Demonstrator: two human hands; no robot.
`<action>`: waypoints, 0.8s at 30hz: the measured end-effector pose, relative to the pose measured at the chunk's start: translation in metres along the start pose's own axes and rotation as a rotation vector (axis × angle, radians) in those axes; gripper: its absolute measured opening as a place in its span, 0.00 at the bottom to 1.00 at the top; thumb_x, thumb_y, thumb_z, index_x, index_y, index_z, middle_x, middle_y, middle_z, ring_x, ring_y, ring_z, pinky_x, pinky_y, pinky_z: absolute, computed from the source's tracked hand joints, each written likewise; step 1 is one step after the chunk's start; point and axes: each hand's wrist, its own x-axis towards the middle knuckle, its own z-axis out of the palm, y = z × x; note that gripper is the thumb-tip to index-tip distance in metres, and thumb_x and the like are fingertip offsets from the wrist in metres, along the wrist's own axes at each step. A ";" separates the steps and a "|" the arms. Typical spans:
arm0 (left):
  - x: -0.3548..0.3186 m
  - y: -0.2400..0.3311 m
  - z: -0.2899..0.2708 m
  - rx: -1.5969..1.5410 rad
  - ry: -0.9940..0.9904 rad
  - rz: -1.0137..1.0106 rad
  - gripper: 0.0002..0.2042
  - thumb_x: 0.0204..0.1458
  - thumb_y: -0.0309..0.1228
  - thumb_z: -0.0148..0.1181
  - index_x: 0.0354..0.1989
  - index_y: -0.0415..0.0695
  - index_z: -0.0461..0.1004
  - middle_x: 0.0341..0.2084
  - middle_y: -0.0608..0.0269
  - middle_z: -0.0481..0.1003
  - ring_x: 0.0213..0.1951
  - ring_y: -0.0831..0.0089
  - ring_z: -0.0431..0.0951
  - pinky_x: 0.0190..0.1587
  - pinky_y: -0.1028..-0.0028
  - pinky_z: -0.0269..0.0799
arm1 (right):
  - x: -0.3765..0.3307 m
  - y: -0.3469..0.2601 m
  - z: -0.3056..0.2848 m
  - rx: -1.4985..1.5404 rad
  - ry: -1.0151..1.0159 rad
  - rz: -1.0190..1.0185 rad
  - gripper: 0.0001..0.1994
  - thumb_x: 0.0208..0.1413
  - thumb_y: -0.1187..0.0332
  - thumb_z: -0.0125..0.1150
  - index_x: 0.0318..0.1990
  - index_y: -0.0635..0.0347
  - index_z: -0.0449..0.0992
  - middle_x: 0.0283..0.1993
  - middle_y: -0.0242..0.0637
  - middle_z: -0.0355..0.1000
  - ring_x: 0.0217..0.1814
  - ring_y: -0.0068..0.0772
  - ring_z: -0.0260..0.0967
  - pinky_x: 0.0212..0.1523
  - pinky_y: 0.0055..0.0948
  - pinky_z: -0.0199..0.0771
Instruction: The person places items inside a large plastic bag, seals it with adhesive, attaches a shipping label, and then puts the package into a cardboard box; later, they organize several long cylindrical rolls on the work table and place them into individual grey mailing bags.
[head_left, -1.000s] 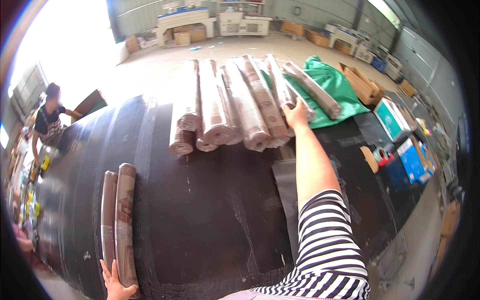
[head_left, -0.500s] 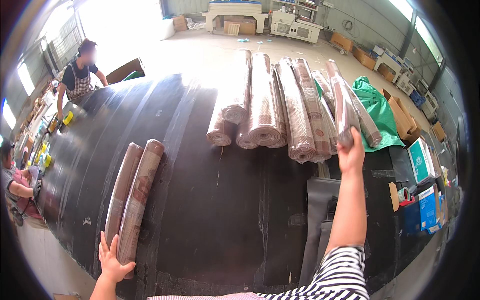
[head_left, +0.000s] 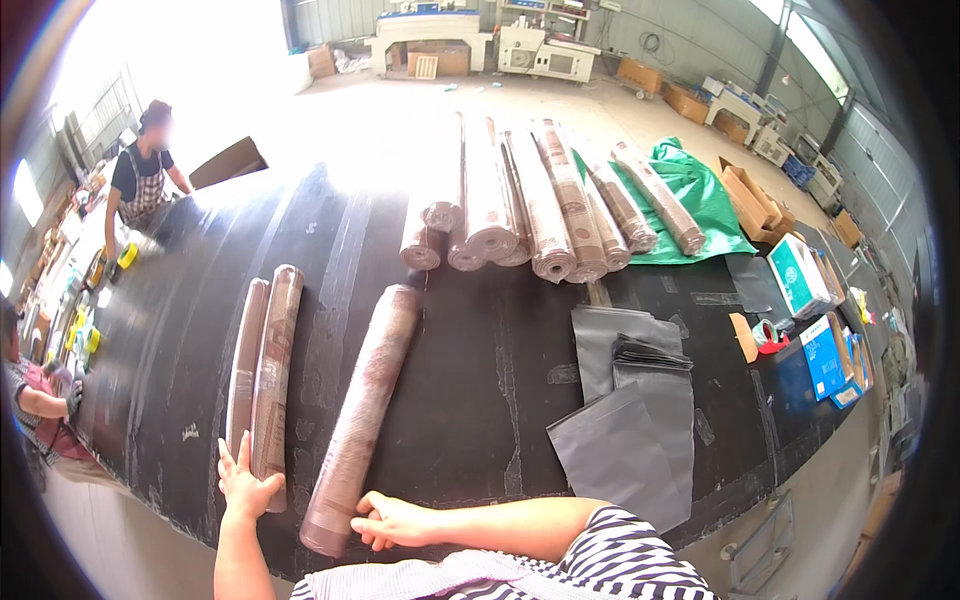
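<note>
Two slim brown patterned rolls (head_left: 270, 375) in clear plastic lie side by side at the left of the black table (head_left: 465, 420). My left hand (head_left: 248, 488) rests with spread fingers on their near ends. Right of them a thicker plastic-wrapped roll (head_left: 365, 415) lies slanted, its near end toward me. Beside that end is my right hand (head_left: 392, 522), fingers apart and partly bent, the fingertips at the roll's side and not wrapped round it. Farther back, several similar rolls (head_left: 550, 215) are piled together, one (head_left: 660, 200) lying on green sheeting (head_left: 690, 165).
Grey plastic bags (head_left: 625, 450) lie right of centre. A tape dispenser (head_left: 768, 336), a teal-and-white box (head_left: 797, 277) and a blue box (head_left: 825, 355) stand at the right edge. Two people (head_left: 145, 175) work along the left side. Machines (head_left: 545, 50) stand at the back.
My right hand has come from the far pile to the near left, and a thick roll now lies beside the slim pair. More of the grey bags shows. My left hand stays by the pair.
</note>
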 end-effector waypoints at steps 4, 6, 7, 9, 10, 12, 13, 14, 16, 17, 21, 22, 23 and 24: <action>-0.003 -0.005 -0.004 0.027 -0.046 -0.017 0.54 0.33 0.40 0.74 0.73 0.66 0.49 0.74 0.50 0.35 0.71 0.47 0.46 0.68 0.47 0.50 | -0.016 -0.035 -0.034 -0.221 0.215 -0.222 0.30 0.61 0.56 0.61 0.62 0.69 0.62 0.45 0.44 0.75 0.46 0.31 0.73 0.51 0.32 0.73; -0.005 -0.018 0.003 0.039 -0.032 -0.027 0.54 0.32 0.40 0.74 0.73 0.66 0.50 0.74 0.50 0.35 0.71 0.47 0.46 0.68 0.47 0.50 | -0.040 -0.051 -0.082 -0.330 0.533 -0.457 0.29 0.56 0.59 0.65 0.60 0.66 0.64 0.48 0.47 0.73 0.49 0.35 0.71 0.53 0.35 0.71; -0.011 -0.010 -0.005 0.014 -0.054 -0.046 0.53 0.31 0.39 0.73 0.73 0.66 0.50 0.74 0.51 0.34 0.72 0.47 0.46 0.69 0.47 0.49 | -0.052 -0.056 -0.119 -0.401 0.803 -0.563 0.29 0.53 0.61 0.67 0.60 0.65 0.64 0.50 0.48 0.72 0.51 0.36 0.70 0.54 0.36 0.70; -0.011 -0.007 -0.005 0.007 -0.040 -0.035 0.54 0.31 0.39 0.72 0.73 0.66 0.50 0.74 0.51 0.35 0.72 0.47 0.45 0.69 0.47 0.48 | -0.079 -0.072 -0.197 -0.627 1.451 -0.667 0.30 0.48 0.64 0.70 0.58 0.62 0.66 0.53 0.50 0.69 0.54 0.40 0.69 0.56 0.39 0.69; -0.010 -0.007 -0.002 0.006 -0.029 -0.034 0.54 0.30 0.39 0.72 0.73 0.66 0.50 0.74 0.51 0.35 0.72 0.47 0.45 0.69 0.47 0.48 | -0.089 -0.079 -0.232 -0.799 1.709 -0.627 0.31 0.46 0.66 0.72 0.58 0.61 0.66 0.54 0.51 0.68 0.55 0.41 0.68 0.57 0.40 0.68; -0.003 -0.005 0.003 0.016 -0.024 -0.017 0.54 0.28 0.40 0.72 0.72 0.64 0.51 0.74 0.50 0.36 0.71 0.47 0.46 0.69 0.48 0.48 | -0.111 -0.090 -0.284 -1.151 2.147 -0.444 0.46 0.43 0.59 0.76 0.67 0.60 0.55 0.64 0.58 0.59 0.67 0.54 0.57 0.67 0.48 0.56; 0.000 -0.009 0.006 0.018 -0.011 -0.003 0.54 0.28 0.40 0.72 0.72 0.64 0.51 0.74 0.50 0.36 0.71 0.47 0.47 0.68 0.47 0.49 | -0.114 -0.102 -0.300 -1.135 2.080 -0.295 0.51 0.42 0.55 0.77 0.70 0.57 0.48 0.67 0.59 0.55 0.70 0.56 0.53 0.69 0.50 0.51; 0.002 -0.012 0.010 0.020 0.002 0.012 0.55 0.27 0.40 0.72 0.72 0.64 0.52 0.74 0.50 0.36 0.71 0.46 0.47 0.68 0.47 0.49 | -0.117 -0.111 -0.313 -1.113 2.009 -0.150 0.57 0.41 0.52 0.77 0.73 0.55 0.42 0.70 0.60 0.51 0.73 0.59 0.48 0.71 0.51 0.46; 0.000 -0.015 0.009 0.030 0.011 -0.005 0.55 0.26 0.41 0.72 0.72 0.64 0.52 0.74 0.50 0.37 0.71 0.45 0.48 0.67 0.46 0.50 | -0.098 -0.125 -0.329 -1.201 1.880 0.156 0.55 0.42 0.45 0.74 0.74 0.50 0.44 0.69 0.58 0.53 0.73 0.56 0.50 0.70 0.49 0.51; -0.001 -0.015 0.008 0.034 0.016 -0.012 0.55 0.26 0.41 0.73 0.72 0.63 0.53 0.74 0.50 0.37 0.70 0.45 0.48 0.67 0.46 0.51 | -0.093 -0.131 -0.337 -1.077 1.836 0.184 0.55 0.42 0.45 0.74 0.73 0.50 0.47 0.65 0.54 0.58 0.69 0.54 0.56 0.68 0.48 0.56; -0.002 -0.017 0.006 0.045 0.036 -0.012 0.55 0.25 0.41 0.72 0.72 0.63 0.53 0.73 0.49 0.39 0.70 0.43 0.49 0.66 0.45 0.53 | -0.089 -0.128 -0.397 -0.485 1.863 -0.467 0.41 0.43 0.51 0.72 0.64 0.53 0.63 0.47 0.44 0.71 0.48 0.45 0.74 0.48 0.40 0.76; 0.005 -0.009 0.010 0.029 0.039 0.034 0.55 0.25 0.41 0.72 0.72 0.63 0.53 0.73 0.49 0.39 0.70 0.43 0.49 0.66 0.45 0.53 | -0.104 -0.115 -0.438 -0.175 1.872 -0.839 0.34 0.45 0.51 0.70 0.59 0.58 0.70 0.41 0.42 0.76 0.43 0.42 0.77 0.43 0.36 0.79; 0.005 -0.015 0.010 0.029 0.042 0.027 0.55 0.25 0.41 0.72 0.72 0.63 0.53 0.73 0.49 0.39 0.70 0.43 0.49 0.66 0.44 0.52 | -0.113 -0.123 -0.444 0.343 1.583 -0.949 0.29 0.46 0.52 0.69 0.53 0.57 0.72 0.38 0.40 0.76 0.39 0.40 0.78 0.38 0.34 0.79; 0.003 -0.019 0.010 0.031 0.040 0.023 0.55 0.25 0.41 0.72 0.72 0.64 0.53 0.73 0.49 0.39 0.70 0.42 0.49 0.66 0.44 0.52 | -0.130 -0.129 -0.440 0.614 1.379 -1.019 0.24 0.47 0.53 0.68 0.49 0.57 0.73 0.37 0.39 0.77 0.36 0.38 0.77 0.33 0.32 0.78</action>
